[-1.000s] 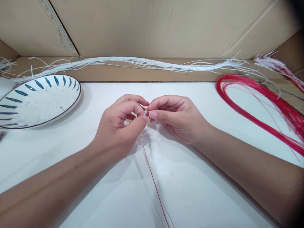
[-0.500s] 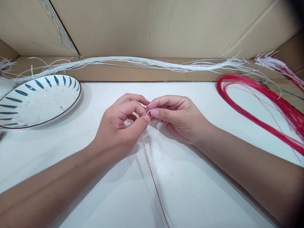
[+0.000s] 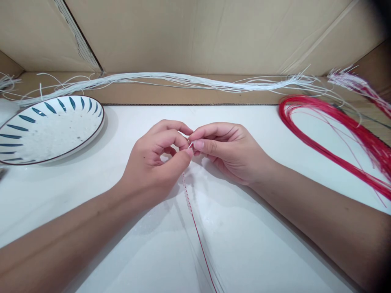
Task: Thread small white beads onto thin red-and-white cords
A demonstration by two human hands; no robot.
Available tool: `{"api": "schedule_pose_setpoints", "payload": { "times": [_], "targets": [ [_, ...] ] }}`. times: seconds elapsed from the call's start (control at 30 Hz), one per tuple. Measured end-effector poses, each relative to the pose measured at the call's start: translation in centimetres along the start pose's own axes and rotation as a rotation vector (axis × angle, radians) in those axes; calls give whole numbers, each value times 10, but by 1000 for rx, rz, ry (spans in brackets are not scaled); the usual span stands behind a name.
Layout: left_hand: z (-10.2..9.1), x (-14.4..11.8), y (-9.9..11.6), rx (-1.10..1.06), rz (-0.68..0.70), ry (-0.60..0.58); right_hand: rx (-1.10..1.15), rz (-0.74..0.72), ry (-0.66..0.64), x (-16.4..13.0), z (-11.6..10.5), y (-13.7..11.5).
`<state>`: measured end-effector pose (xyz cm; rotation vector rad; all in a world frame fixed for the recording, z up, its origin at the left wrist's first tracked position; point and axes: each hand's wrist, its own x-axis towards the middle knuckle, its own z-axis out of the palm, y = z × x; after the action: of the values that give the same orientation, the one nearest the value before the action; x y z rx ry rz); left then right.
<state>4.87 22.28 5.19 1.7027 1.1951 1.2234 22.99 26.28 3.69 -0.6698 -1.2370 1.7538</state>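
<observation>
Fingertips meet at table centre: left hand (image 3: 155,156) and right hand (image 3: 226,150) both pinch the red cord (image 3: 195,226) (beads on its top stretch), which trails toward 6 o'clock. Plate (image 3: 45,130) at 10 o'clock.

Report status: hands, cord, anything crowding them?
Left hand and right hand pinched together on a red cord trailing toward the camera. Plate left, red cord bundle right, both apart.

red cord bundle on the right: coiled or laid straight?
Coiled: the red cord bundle bends in a loop on the white table, with loose ends trailing right.
</observation>
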Motion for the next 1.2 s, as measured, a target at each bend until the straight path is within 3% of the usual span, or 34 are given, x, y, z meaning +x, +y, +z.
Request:
{"api": "schedule_pose_setpoints", "payload": {
  "times": [0.7, 1.0, 1.2],
  "targets": [
    [1, 1, 1, 21, -14, -14, 70, 44, -26, 1, 2, -2],
    [-1, -1, 0, 29, -13, -27, -134, 30, 35, -2, 3, -2],
    [0, 1, 2, 24, -21, -30, -173, 8, -29, -2, 1, 1]
  ]
}}
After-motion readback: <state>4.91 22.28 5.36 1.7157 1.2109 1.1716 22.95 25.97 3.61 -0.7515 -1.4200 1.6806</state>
